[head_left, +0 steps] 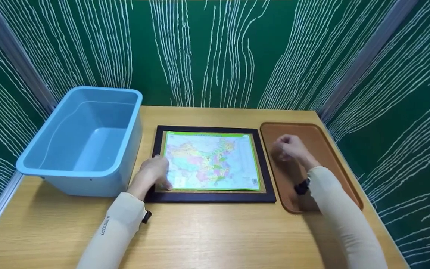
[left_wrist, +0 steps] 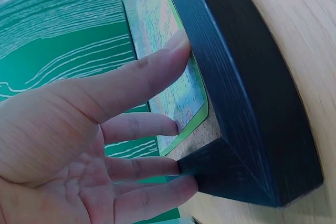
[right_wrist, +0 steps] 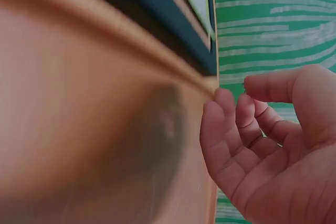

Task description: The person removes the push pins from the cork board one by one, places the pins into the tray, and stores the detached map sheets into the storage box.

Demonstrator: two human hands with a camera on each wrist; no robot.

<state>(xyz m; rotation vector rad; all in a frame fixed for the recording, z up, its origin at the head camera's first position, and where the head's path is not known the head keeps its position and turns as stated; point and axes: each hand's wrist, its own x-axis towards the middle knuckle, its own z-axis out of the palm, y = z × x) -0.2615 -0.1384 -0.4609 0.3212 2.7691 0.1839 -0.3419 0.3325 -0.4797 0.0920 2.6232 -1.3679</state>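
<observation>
A colourful map with a bright green border lies on a cork board inside a dark wooden frame. My left hand rests at the map's lower left corner. In the left wrist view its thumb lies along the map's edge, and the extended fingers reach over the frame's corner. Above the brown tray, my right hand is raised and blurred. In the right wrist view its thumb and fingertips come together at a tiny dark thing, too small to identify.
A deep light-blue tub stands left of the frame. The brown tray lies close along the frame's right side. Green walls with white lines close off the back and both sides of the wooden table.
</observation>
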